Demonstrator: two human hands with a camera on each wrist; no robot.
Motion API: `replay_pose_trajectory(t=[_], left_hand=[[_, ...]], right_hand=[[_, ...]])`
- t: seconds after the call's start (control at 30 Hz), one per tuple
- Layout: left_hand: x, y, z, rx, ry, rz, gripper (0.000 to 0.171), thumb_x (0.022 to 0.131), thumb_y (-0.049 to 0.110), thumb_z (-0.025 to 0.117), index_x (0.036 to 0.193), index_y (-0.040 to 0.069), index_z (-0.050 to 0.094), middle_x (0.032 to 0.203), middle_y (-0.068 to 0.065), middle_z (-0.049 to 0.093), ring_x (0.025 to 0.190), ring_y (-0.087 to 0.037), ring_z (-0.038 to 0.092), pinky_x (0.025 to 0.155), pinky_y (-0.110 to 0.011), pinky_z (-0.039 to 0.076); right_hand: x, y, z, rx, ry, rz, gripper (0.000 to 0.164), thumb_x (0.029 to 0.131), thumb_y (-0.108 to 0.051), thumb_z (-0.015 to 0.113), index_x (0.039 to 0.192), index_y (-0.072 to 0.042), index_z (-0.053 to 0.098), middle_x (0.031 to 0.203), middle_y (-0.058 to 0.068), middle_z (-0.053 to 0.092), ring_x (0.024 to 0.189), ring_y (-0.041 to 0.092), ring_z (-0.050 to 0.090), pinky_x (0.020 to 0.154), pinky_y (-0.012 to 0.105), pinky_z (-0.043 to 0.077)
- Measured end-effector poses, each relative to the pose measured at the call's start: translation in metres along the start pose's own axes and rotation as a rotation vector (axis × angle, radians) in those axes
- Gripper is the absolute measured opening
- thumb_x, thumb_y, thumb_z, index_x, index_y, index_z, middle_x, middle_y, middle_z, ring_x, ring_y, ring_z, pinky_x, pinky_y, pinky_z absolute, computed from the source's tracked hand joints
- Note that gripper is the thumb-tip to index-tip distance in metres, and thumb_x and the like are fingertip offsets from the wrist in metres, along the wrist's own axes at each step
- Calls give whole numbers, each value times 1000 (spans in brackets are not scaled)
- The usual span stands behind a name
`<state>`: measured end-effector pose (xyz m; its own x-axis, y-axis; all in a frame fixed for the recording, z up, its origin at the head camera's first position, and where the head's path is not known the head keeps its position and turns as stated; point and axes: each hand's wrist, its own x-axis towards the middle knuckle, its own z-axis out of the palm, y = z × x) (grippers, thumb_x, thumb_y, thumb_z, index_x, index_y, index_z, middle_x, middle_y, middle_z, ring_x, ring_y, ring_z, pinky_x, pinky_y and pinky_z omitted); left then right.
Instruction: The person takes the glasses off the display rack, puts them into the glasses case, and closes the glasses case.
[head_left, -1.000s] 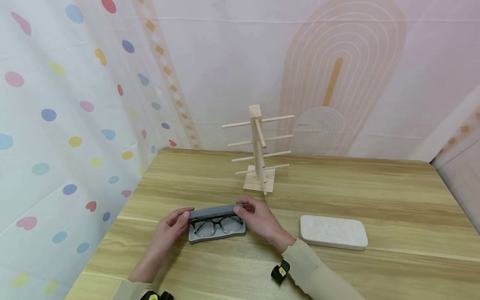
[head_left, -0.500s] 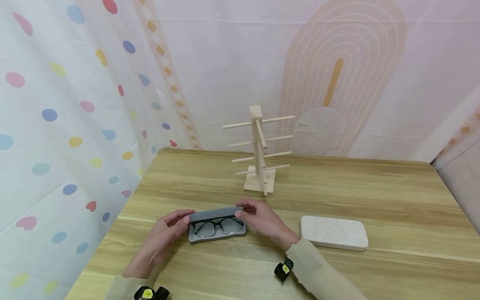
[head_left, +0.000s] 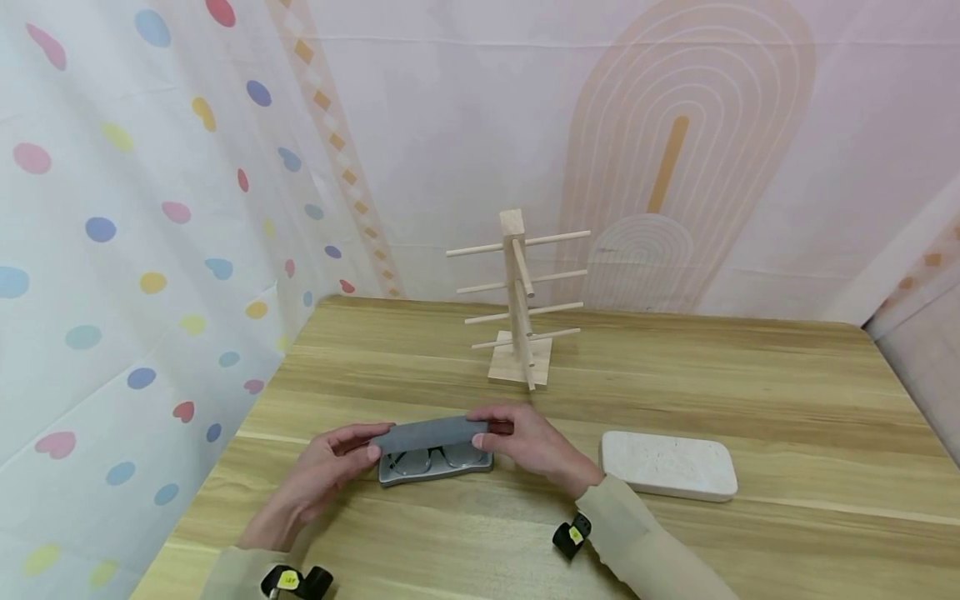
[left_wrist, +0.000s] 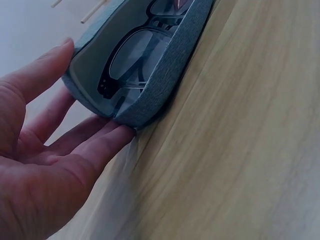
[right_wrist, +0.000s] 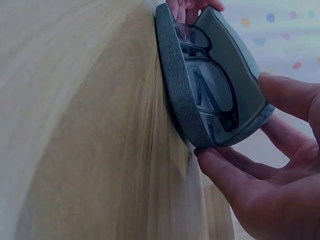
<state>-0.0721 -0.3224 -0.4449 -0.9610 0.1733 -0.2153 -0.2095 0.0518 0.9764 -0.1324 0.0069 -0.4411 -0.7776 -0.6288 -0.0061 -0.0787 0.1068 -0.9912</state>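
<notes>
A grey fabric glasses case [head_left: 429,433] sits on the wooden table, its lid tipped forward and partly lowered. Inside lie black-framed glasses with clear lenses [left_wrist: 137,57]; in the head view the lid hides their upper rim. My left hand [head_left: 318,471] grips the case's left end, thumb on the lid and fingers around the end and hinge side. At the opposite end my right hand [head_left: 532,446] pinches in the same way, its thumb on the lid edge in the right wrist view. A narrow opening shows between lid and base.
Behind the case stands a wooden rack [head_left: 517,300] with several thin pegs. A white, rounded rectangular case [head_left: 667,465] lies to the right of my right hand. Patterned curtains [head_left: 450,125] hang along the table's back and left side.
The lid of the glasses case has swung forward and down, covering more of the glasses. Both hands have moved with it while keeping hold; the base has stayed in place.
</notes>
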Motion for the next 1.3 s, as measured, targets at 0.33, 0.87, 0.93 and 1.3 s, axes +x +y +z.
replay_pose_trajectory(t=[0.33,0.87,0.93,1.3], left_hand=[[-3,3,-1,21,-11,-16,43,97,4,71,139,-2,62,135,-3,63,114,-11,61,93,-22,55],[-2,5,13,-11,114,-27,52,106,17,62,146,-11,48,143,-21,56,117,-8,64,103,-28,52],[-4,5,15,9,145,-34,54,106,19,63,148,-10,46,148,-25,51,118,-7,63,104,-27,51],[-22,5,25,74,412,-57,55,100,17,71,145,-6,49,131,-12,64,105,-9,67,93,-21,55]], right_hand=[[-1,-3,0,14,-30,54,38,100,-10,69,136,2,64,129,16,65,112,22,63,87,25,55],[2,-2,2,-109,67,14,44,108,-28,57,143,-2,60,134,13,66,124,28,61,107,47,49],[1,-1,3,-113,83,11,46,108,-30,56,144,-1,58,136,15,65,126,30,61,107,49,49],[-9,1,7,-97,325,72,43,101,-28,68,131,2,64,122,13,69,113,30,66,98,45,55]])
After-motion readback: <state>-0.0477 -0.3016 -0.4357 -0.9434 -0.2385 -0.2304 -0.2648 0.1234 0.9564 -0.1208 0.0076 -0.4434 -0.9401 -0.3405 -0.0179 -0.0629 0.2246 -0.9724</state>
